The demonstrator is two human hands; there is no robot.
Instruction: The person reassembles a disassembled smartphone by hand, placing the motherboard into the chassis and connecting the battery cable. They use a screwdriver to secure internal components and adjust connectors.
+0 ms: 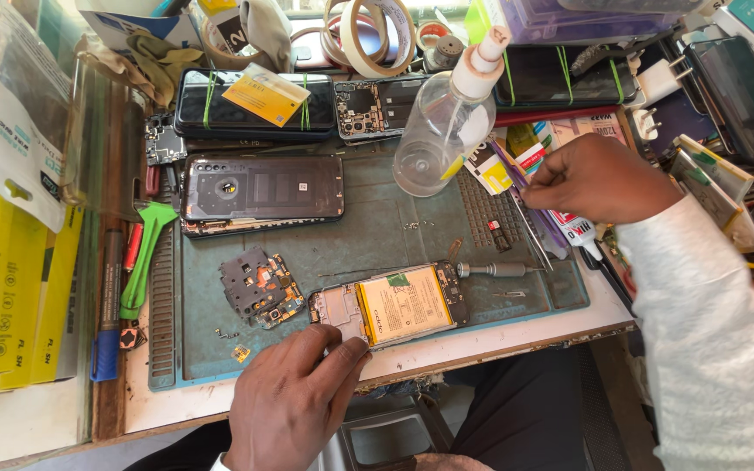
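Two bare hands work over a green repair mat that serves as the landmark for everything here. On the near edge of the mat lies an opened phone with its yellow battery showing, and the left hand presses down on the phone's near left corner with thumb and fingertips, not wrapped around it. The right hand is at the mat's right edge, fingers pinched together on thin metal tweezers whose tips point down toward the mat; the two hands are well apart. Just right of the phone, on the mat, rests a small screwdriver. Left of the phone sits a loose dark circuit board cover. At the far left of the mat lies a detached phone back panel, face down. At the mat's far right edge a clear plastic squeeze bottle stands tilted. A green plastic pry tool lies just off the mat's left border.
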